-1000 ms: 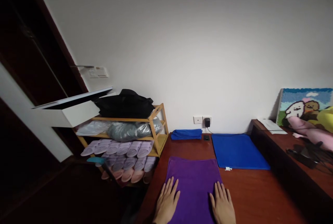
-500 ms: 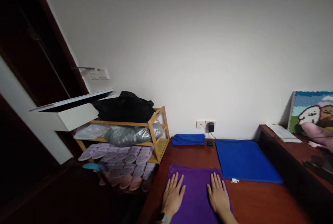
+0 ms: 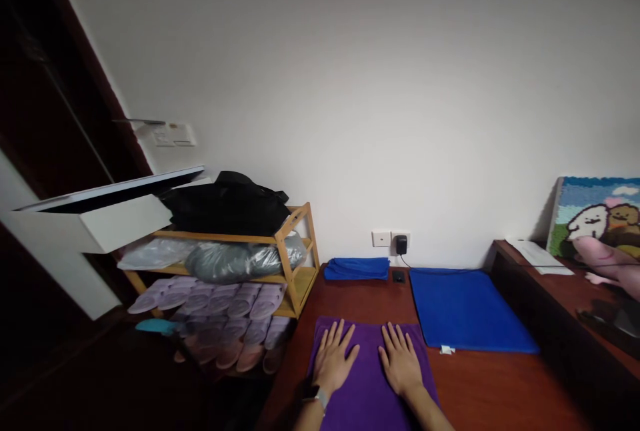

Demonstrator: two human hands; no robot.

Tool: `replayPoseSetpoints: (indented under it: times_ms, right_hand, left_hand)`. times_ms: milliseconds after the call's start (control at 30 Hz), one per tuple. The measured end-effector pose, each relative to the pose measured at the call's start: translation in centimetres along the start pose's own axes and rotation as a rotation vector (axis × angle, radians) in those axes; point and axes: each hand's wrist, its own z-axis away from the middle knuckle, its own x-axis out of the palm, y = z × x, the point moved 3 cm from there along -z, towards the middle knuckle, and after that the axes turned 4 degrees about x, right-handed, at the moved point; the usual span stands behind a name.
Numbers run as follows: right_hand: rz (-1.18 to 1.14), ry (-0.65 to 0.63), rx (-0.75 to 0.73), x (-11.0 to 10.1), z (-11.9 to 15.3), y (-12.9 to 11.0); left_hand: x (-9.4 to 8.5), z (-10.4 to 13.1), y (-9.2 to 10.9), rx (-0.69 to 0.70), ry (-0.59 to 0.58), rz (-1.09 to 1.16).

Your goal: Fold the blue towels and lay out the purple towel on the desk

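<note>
A purple cloth [image 3: 367, 377] lies spread on the reddish-brown table [image 3: 480, 384], its near end running out of view. Palm down on its left side rests my left hand [image 3: 335, 359], fingers spread; a watch is on that wrist. My right hand [image 3: 401, 363] lies flat on the cloth's right half, fingers stretched out. Neither hand grips anything. To the right of the cloth a blue cloth [image 3: 470, 307] is laid out flat with a small white tag at its near edge. A folded blue cloth [image 3: 357, 269] sits against the wall.
On the left stands a wooden rack [image 3: 295, 277] with a black bag [image 3: 230, 204], an open white box [image 3: 125, 221] and rows of slippers [image 3: 220, 301]. A black plug [image 3: 401, 244] is in the wall socket. At right, a raised ledge [image 3: 540, 284] holds a pink plush toy [image 3: 605, 257].
My right hand has slid left and slightly up over the purple cloth, closer to my left hand. My left hand stays on the cloth. The view has shifted slightly.
</note>
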Motion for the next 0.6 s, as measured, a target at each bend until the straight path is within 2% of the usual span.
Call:
replayPoseSetpoints:
  times_ms: [100,167,267,367,467,533,600]
  right_hand:
    - [0.011,0.036,0.058,0.0,-1.1,1.8]
    - [0.013,0.049,0.09,0.0,-1.9,3.0]
    - [0.014,0.04,0.1,-0.5,-3.0,4.2]
    - [0.028,0.044,0.103,-0.9,-3.5,3.9]
    - [0.032,0.123,0.095,-0.6,-3.0,1.8]
    - [0.021,0.158,0.082,0.1,-2.1,-0.1]
    - [0.019,0.133,0.082,1.1,-1.2,-1.6]
  left_hand:
    - [-0.8,0.1,-3.0,-0.074,0.007,-0.034]
    - [-1.2,0.0,-4.3,-0.108,-0.011,-0.054]
    - [-1.8,-0.3,-5.4,-0.136,-0.034,-0.074]
    - [-2.3,-0.7,-5.8,-0.148,-0.029,-0.088]
    - [-2.8,-1.0,-4.6,-0.11,0.111,-0.092]
    - [-2.6,-1.1,-2.4,0.038,0.19,-0.076]
    - [-2.0,-1.0,0.1,0.233,0.151,-0.041]
